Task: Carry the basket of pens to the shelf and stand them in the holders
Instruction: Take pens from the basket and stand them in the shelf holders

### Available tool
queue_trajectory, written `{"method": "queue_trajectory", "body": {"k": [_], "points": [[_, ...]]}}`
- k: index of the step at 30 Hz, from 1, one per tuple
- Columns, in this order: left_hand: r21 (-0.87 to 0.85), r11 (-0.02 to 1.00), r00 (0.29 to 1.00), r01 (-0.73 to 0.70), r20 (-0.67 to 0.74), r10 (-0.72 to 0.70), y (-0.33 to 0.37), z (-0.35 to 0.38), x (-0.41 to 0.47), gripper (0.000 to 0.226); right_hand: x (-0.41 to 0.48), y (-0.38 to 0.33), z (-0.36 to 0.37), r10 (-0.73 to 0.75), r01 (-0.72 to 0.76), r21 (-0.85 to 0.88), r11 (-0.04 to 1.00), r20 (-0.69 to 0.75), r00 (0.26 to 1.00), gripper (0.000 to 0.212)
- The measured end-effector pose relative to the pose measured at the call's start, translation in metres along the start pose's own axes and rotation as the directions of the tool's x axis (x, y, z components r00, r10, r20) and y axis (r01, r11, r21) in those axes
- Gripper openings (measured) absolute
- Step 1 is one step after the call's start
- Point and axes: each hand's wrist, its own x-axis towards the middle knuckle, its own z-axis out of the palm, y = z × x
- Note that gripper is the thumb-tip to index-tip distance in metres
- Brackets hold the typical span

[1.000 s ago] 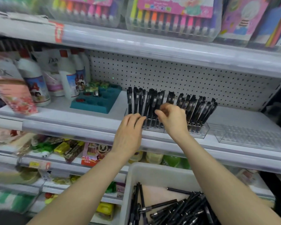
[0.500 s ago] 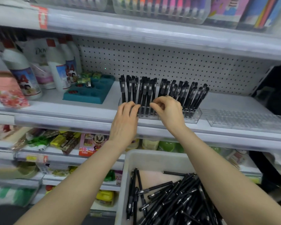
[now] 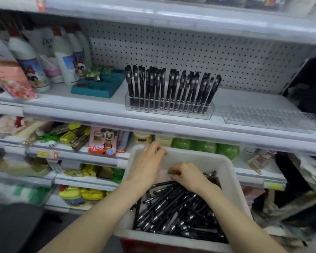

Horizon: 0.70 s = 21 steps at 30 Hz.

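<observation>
The loose black pens (image 3: 173,209) are heaped in the white basket (image 3: 232,172), long axes mostly running near-left to far-right. The right hand (image 3: 187,177), fingers curled down, is nearer and touches the heap; whether a pen is clamped cannot be told. The left hand (image 3: 146,165) hangs over the far-left rim, fingers loosely apart, empty

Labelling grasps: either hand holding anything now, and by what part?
Cannot tell. Both left hand and right hand are down in the basket over loose pens; no grip visible.
</observation>
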Motion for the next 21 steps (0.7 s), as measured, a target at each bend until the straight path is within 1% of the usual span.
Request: {"method": "queue_trajectory", "body": {"k": [1, 2, 4, 6, 9, 11, 13, 17, 18, 19, 21], "points": [[0.009, 0.999, 0.995, 0.033, 0.097, -0.034, 0.002, 0.006, -0.007, 0.039, -0.002, 0.003, 0.006, 0.005, -0.004, -0.015, 1.000, 0.034, 0.999, 0.021], [0.047, 0.997, 0.975, 0.065, 0.212, -0.073, 0.004, 0.010, -0.014, 0.035, -0.003, 0.005, 0.011, 0.013, -0.012, -0.026, 1.000, 0.045, 0.999, 0.022], [0.218, 0.974, 0.906, 0.054, 0.399, -0.140, 0.008, 0.013, -0.025, 0.030, -0.004, 0.006, 0.015, 0.024, -0.023, -0.046, 0.999, 0.032, 0.999, 0.023], [0.314, 0.949, 0.848, 0.034, 0.493, -0.193, 0.009, 0.016, -0.031, 0.028, -0.003, 0.005, 0.016, 0.026, -0.024, -0.058, 0.998, 0.026, 0.999, 0.024], [0.351, 0.936, 0.815, 0.038, 0.531, -0.232, 0.010, 0.016, -0.028, 0.031, -0.006, 0.002, 0.015, 0.005, -0.003, -0.077, 0.997, 0.025, 1.000, 0.023], [0.340, 0.939, 0.824, 0.053, 0.517, -0.233, 0.011, 0.016, -0.025, 0.031, -0.007, 0.003, 0.012, -0.018, 0.019, -0.044, 0.999, 0.012, 1.000, 0.021], [0.287, 0.955, 0.851, 0.068, 0.482, -0.206, 0.013, 0.013, -0.020, 0.029, -0.008, 0.003, 0.005, -0.045, 0.045, 0.033, 0.998, -0.011, 0.999, 0.017], [0.175, 0.982, 0.934, 0.069, 0.335, -0.125, 0.008, 0.002, -0.006, 0.022, -0.005, 0.003, -0.019, -0.055, 0.069, 0.148, 0.987, -0.093, 0.994, 0.011], [0.134, 0.989, 0.958, 0.069, 0.268, -0.103, 0.005, -0.002, 0.000, 0.025, -0.004, 0.003, -0.028, -0.050, 0.069, 0.156, 0.985, -0.121, 0.991, 0.009], [0.096, 0.994, 0.983, 0.053, 0.173, -0.069, 0.003, -0.008, 0.006, 0.029, -0.002, 0.002, -0.038, -0.046, 0.069, 0.151, 0.986, -0.152, 0.987, 0.008], [0.030, 0.999, 0.999, 0.031, -0.040, -0.029, 0.002, -0.025, 0.020, 0.035, 0.003, 0.000, -0.061, -0.038, 0.072, 0.154, 0.985, -0.214, 0.976, 0.005]]}}
